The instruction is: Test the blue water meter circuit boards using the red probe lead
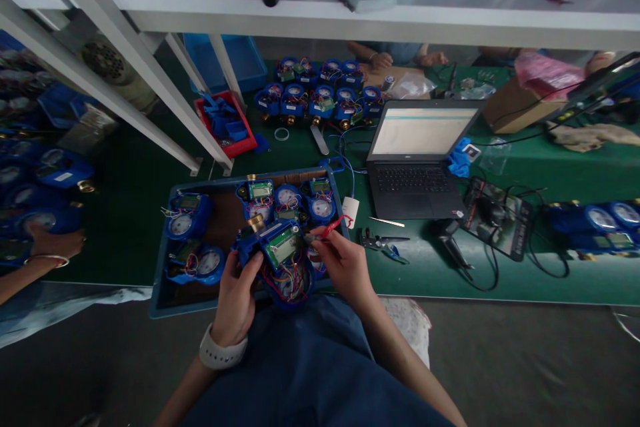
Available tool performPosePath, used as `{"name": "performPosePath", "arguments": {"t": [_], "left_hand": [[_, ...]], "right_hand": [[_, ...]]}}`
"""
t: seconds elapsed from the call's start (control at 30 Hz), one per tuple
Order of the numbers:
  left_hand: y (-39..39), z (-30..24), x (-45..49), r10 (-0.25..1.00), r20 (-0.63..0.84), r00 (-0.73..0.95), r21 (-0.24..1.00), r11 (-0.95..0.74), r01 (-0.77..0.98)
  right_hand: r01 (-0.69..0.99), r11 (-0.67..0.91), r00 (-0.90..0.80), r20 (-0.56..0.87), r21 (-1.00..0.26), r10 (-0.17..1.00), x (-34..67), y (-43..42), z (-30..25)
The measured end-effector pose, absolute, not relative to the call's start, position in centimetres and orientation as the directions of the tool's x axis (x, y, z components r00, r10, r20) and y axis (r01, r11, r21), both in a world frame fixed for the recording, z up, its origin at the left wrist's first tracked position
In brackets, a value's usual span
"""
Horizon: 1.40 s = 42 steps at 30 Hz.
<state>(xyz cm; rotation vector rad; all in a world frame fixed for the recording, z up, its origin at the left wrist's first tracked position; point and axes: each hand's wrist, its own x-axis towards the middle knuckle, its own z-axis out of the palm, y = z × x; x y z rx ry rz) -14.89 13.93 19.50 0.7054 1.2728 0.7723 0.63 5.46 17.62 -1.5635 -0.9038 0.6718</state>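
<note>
My left hand (236,297) grips a blue water meter (280,260) from its left side; the meter's lid is open, showing a green circuit board and loose coloured wires. My right hand (343,267) is closed in a pinch on a thin tool with a red wire (333,225) at the meter's upper right edge. I hold the meter over the near edge of a blue tray (160,267) that carries several more blue meters (186,215). A white watch sits on my left wrist.
An open laptop (417,160) stands right of the tray, with pliers (380,240) and cables beside it. More meters (320,90) sit at the back, by a red bin (225,123). Another person's hand (53,243) rests at the left. White shelf struts cross overhead.
</note>
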Motion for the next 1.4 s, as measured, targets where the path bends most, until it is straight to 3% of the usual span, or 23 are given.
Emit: {"name": "performPosePath", "arguments": {"t": [0.37, 0.97, 1.2, 1.4], "left_hand": [[13.8, 18.8, -15.0, 0.842, -0.523, 0.131, 0.842, 0.534, -0.071], [14.3, 18.2, -15.8, 0.908, -0.409, 0.091, 0.908, 0.395, 0.139], [14.5, 18.0, -16.0, 0.893, -0.441, 0.084, 0.893, 0.429, 0.134], [14.5, 18.2, -15.5, 0.869, -0.491, 0.06, 0.871, 0.49, 0.028]], "right_hand": [[0.246, -0.09, 0.519, 0.052, -0.965, 0.853, 0.8, 5.1, 17.4], [0.397, -0.054, 0.509, 0.171, -0.916, 0.843, -0.3, 6.6, 17.5], [0.335, -0.047, 0.537, 0.15, -0.941, 0.83, -0.3, 6.7, 17.5], [0.131, -0.031, 0.585, 0.052, -0.991, 0.809, -0.4, 6.8, 17.3]]}}
